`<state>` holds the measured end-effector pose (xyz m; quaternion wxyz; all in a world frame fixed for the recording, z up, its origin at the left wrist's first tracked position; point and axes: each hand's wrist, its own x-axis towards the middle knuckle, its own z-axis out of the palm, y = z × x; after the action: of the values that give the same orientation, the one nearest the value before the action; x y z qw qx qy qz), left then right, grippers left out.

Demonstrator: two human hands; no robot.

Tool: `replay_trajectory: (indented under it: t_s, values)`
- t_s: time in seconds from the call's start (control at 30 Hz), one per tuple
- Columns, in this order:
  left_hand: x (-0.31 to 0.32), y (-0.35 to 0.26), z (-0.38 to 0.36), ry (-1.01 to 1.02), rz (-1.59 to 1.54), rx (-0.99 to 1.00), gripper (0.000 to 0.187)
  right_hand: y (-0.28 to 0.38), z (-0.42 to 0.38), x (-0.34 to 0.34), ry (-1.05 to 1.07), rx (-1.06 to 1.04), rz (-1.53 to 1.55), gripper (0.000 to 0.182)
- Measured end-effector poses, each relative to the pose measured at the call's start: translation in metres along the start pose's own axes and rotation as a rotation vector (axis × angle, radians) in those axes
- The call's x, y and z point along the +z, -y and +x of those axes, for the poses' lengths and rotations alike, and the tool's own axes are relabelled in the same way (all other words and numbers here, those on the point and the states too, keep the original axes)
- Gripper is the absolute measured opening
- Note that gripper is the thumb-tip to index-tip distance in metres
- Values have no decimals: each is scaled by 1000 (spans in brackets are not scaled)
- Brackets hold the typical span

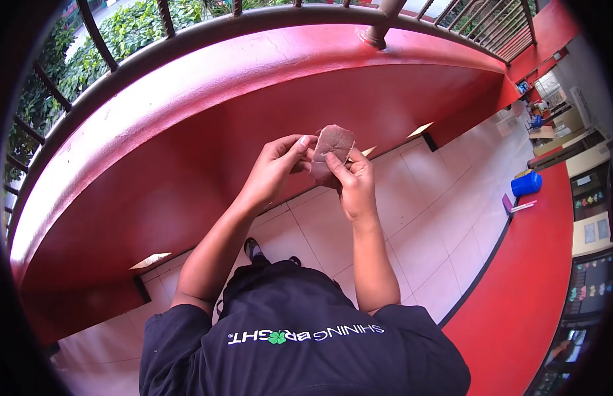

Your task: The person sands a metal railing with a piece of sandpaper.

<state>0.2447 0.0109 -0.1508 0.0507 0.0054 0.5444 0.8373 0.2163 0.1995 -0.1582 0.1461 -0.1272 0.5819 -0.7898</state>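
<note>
Pinching a flat brownish piece (336,140), the right hand (359,188) sets its thumb on the near part of the face. The piece's long axis runs roughly near to far, held up before the red wall (187,158). At its left edge, the left hand (272,168) curls its fingers; whether they grip it, I cannot tell

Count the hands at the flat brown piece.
2: left hand at the left edge of the flat brown piece, right hand with thumb on its face. Some fingertips hidden.
</note>
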Motion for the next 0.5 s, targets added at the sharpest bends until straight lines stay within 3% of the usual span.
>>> replay_trajectory:
  t_s: [0.03,0.1,0.17,0.23,0.33,0.5]
  values:
    - [-6,-3,1,4,-2,-1,41,-1,9,6,-46,-13,-17,22]
    - [-17,-9,4,-24,358,69,43,-3,26,17,-85,-16,8,20]
    - [-32,-13,12,-14,365,30,44,-5,38,26,-77,-11,129,22]
    - [-40,-15,20,-126,269,21,39,-5,46,32,-82,-31,154,24]
    - [-42,-19,29,-140,228,86,35,-7,52,36,-129,-87,187,27]
    - [-27,-8,44,-56,-68,87,30,0,45,26,-210,-167,211,28]
